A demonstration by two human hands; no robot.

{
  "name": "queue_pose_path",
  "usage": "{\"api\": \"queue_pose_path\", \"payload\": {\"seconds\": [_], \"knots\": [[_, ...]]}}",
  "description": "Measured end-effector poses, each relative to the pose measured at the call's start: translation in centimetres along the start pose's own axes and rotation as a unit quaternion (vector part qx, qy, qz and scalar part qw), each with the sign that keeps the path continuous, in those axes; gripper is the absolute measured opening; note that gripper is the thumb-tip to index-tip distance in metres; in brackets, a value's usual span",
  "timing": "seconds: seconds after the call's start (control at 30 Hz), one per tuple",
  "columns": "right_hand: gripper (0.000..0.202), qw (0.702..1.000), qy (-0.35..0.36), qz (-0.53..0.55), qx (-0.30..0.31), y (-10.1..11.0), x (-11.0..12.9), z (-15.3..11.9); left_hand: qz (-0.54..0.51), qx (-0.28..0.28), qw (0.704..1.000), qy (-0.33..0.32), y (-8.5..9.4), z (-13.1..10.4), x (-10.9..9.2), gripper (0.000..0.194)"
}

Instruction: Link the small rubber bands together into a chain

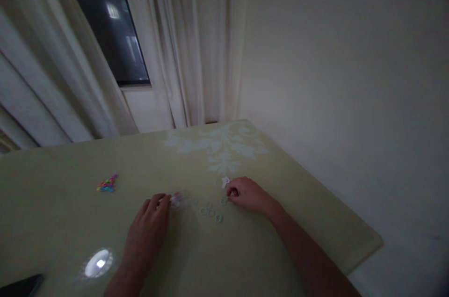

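My left hand (151,220) is closed at the edge of a small clear plastic bag (178,199), pinching it between thumb and fingers. Something red and whitish shows inside the bag. To the right, my right hand (249,195) has thumb and fingertips curled together; what is between them, if anything, is too small to make out. A pale ring (223,201) lies right by those fingertips. Just above them is a small white flat piece (225,182) with a hole. Between my hands several pale rings (210,213) are scattered on the table.
A small pile of bright coloured pieces (107,184) lies on the table (63,222) to the left. A dark flat object (23,286) sits at the lower left corner. Curtains (189,49) hang beyond the far edge, and a wall (333,77) runs along the right.
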State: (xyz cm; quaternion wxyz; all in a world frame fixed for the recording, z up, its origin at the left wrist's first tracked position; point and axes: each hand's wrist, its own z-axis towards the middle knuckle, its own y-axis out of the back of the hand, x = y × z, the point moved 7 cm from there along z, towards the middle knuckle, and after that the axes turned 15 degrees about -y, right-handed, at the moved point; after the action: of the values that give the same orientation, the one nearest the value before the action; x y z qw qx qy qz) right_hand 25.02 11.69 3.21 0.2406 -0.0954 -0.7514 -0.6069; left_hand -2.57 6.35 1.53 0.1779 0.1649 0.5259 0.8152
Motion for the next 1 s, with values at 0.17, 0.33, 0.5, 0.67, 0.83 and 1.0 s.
{"api": "queue_pose_path", "payload": {"seconds": [0.17,0.33,0.5,0.67,0.83,1.0], "knots": [[0.013,1.0,0.002,-0.015,0.026,-1.7,0.6,-0.1,-0.081,-0.074,0.977,-0.182,-0.8,0.5,-5.3,0.032],[0.01,0.999,0.01,-0.03,0.031,-2.6,1.3,-0.2,-0.184,-0.024,0.967,-0.175,-2.0,1.4,-8.4,0.033],[0.007,0.999,0.008,-0.051,0.008,-3.0,1.5,-0.5,-0.289,0.036,0.954,-0.075,-2.5,1.5,-7.3,0.028],[0.005,0.998,0.032,-0.055,0.004,-3.0,1.7,-0.6,-0.305,0.047,0.95,-0.043,-3.4,1.1,-6.6,0.025],[0.006,0.978,0.022,0.188,0.092,-2.3,0.7,0.3,-0.293,0.077,0.953,-0.024,-3.8,0.9,-6.7,0.026],[0.025,0.927,0.037,0.352,0.126,-1.3,0.6,0.5,-0.297,0.123,0.946,-0.032,-3.7,0.7,-6.7,0.029]]}}
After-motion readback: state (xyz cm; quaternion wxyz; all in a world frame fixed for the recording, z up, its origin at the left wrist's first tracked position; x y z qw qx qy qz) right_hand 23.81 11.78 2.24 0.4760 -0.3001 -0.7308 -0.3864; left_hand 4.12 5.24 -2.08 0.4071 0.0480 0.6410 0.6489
